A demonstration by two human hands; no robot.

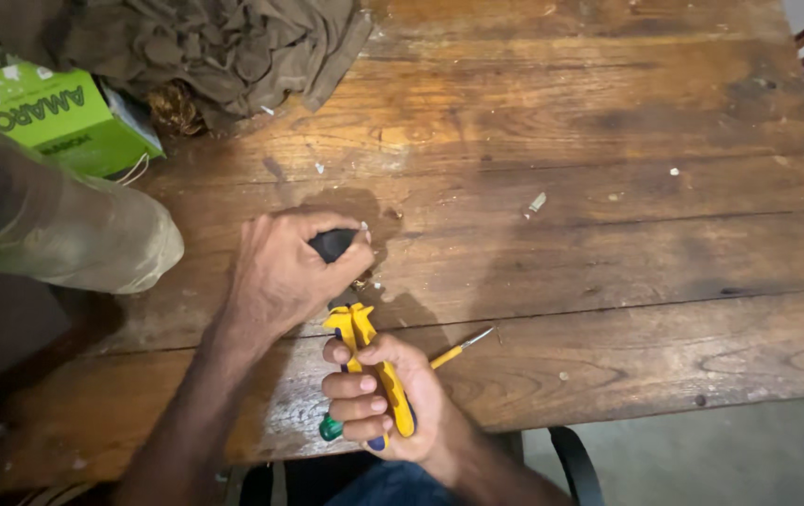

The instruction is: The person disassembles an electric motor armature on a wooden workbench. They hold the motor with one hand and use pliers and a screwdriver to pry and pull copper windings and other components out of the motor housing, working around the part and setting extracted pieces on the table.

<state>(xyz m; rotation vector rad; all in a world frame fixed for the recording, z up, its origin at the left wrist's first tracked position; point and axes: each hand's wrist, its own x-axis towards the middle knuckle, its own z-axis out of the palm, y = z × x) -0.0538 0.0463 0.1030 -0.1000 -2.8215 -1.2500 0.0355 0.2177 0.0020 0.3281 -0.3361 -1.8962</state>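
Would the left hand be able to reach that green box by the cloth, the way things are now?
Probably not freely: the left hand is gripping a black handle, and a person's leg lies between it and the green box.

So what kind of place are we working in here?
Probably a home or small workshop: a worn, scratched wooden table, yellow-handled pliers in the right hand, and a crumpled rag.

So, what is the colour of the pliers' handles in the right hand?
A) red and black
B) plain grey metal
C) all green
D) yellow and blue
D: the right hand closes around pliers with yellow handles and blue ends, held over the wooden table.
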